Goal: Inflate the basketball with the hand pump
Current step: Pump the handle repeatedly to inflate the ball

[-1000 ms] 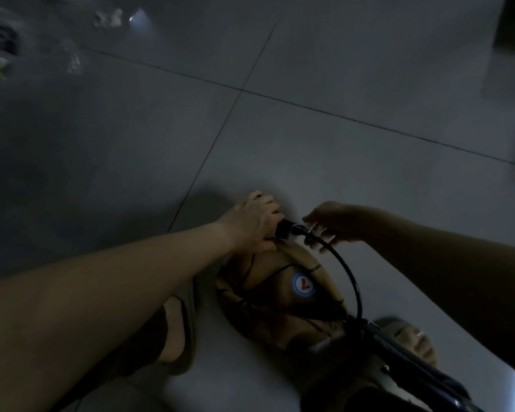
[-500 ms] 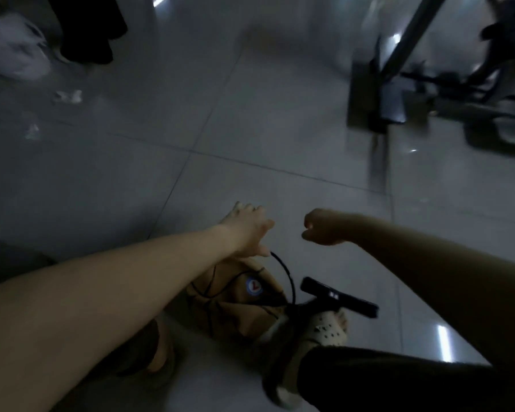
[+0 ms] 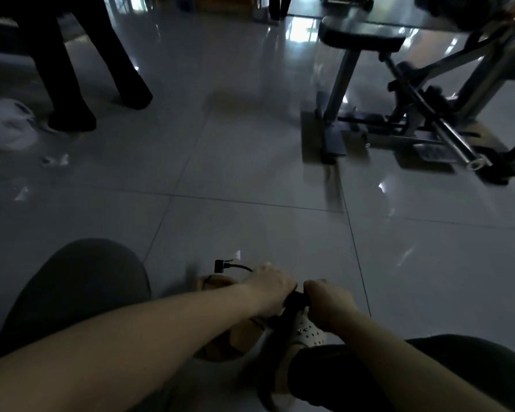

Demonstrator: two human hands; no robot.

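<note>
gripping the pump handle (image 3: 295, 298) just above the basketball (image 3: 229, 341), left hand (image 3: 268, 288) and right hand (image 3: 329, 304) both curl round it; a hard stroke could tug the hose (image 3: 238, 266) tip out at the basketball's far side.

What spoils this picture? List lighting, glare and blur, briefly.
Head view: dim overall, so the basketball and pump handle under the left hand and right hand are murky; bright glare streaks the glossy floor up top; the white bag at left is smeared by motion blur; the wide-angle lens bends the tile lines.
</note>
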